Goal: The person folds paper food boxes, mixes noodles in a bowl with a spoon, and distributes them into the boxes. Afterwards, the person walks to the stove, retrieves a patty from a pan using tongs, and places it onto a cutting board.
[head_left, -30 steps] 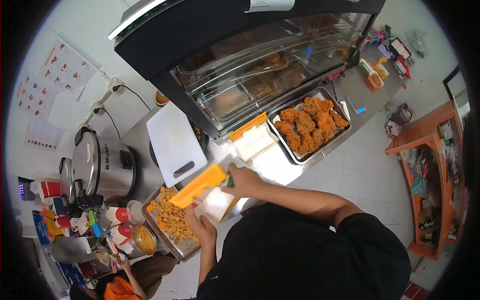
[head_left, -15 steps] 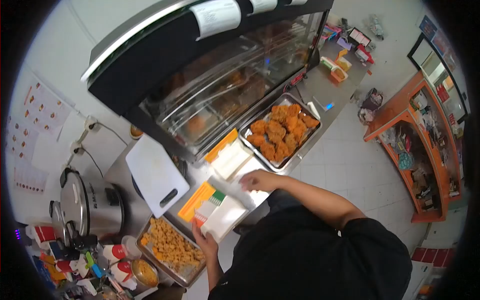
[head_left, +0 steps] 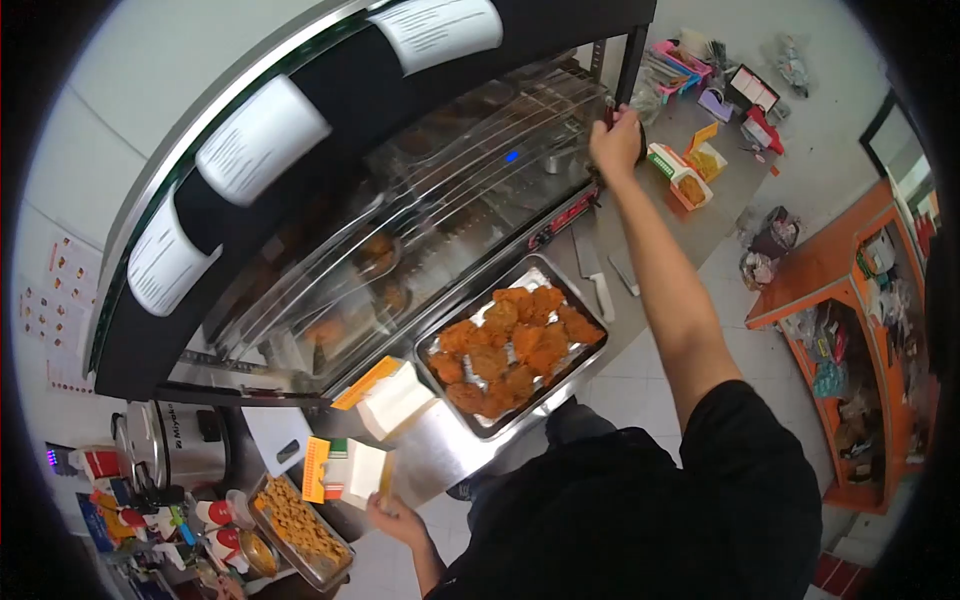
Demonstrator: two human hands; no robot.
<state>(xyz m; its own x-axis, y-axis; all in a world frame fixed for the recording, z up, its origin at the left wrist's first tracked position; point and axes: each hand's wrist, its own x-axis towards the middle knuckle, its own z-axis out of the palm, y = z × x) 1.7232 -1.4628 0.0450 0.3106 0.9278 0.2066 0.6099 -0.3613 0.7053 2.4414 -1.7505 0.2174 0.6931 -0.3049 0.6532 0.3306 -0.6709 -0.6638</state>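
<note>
At the right end of the display cabinet (head_left: pixel 348 108), the dark edge (head_left: pixel 629 78) seems to be gripped by the curled right hand (head_left: pixel 617 145); in front of the cabinet's left part, the open box (head_left: pixel 366 472) is touched by the left hand (head_left: pixel 397 520); whether it is pinched cannot be told; fried chicken (head_left: pixel 487 362) is held in the tray (head_left: pixel 547 391) before the cabinet; a firm grip and a steadied box seem called for.

Around the chicken tray (head_left: pixel 549 385)

The display case (head_left: pixel 350 160) stands behind that tray on the worktop (head_left: pixel 440 455). Left of it are open boxes (head_left: pixel 395 400), then the cutting board (head_left: pixel 277 435) and nugget tray (head_left: pixel 325 568); right, a knife (head_left: pixel 602 296) and, farther, filled boxes (head_left: pixel 690 188).
</note>
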